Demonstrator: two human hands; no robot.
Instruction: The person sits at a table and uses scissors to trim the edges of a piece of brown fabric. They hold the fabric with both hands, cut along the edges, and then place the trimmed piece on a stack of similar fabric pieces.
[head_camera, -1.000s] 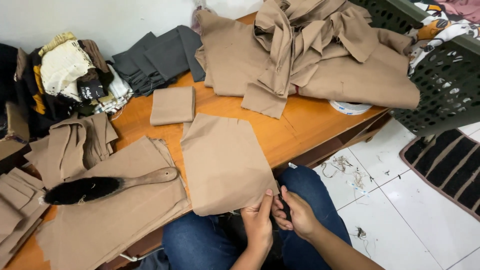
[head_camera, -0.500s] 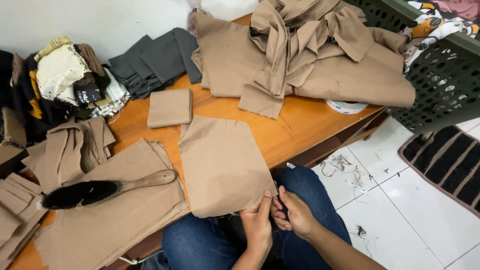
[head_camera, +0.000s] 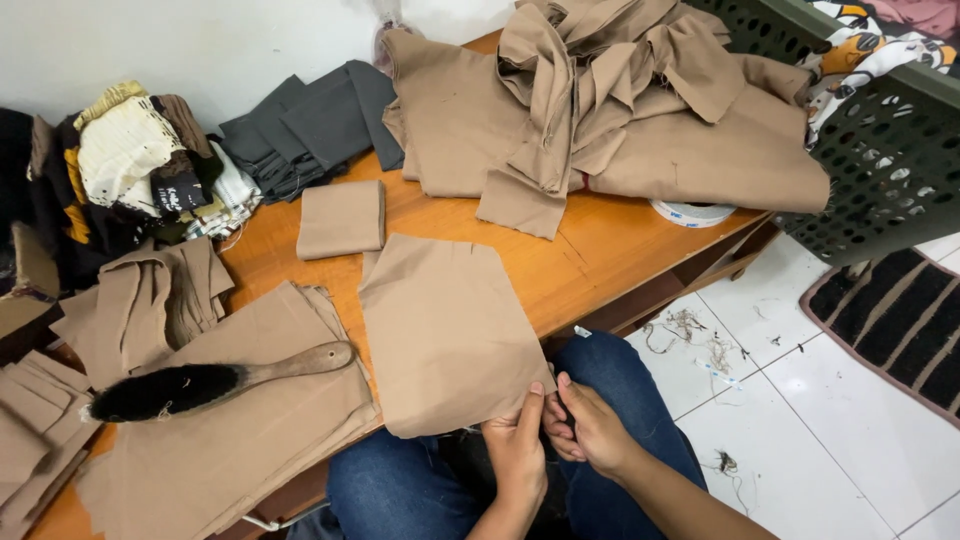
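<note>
Your left hand (head_camera: 515, 450) and right hand (head_camera: 592, 430) pinch the near edge of one tan fabric piece (head_camera: 445, 330); a crumpled tan heap (head_camera: 610, 110) waits unsorted, flat stacks (head_camera: 230, 440) lie done.

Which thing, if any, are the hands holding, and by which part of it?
Both the left hand and the right hand grip the flat tan fabric piece at its near right corner, where it hangs over the edge of the orange table.
</note>
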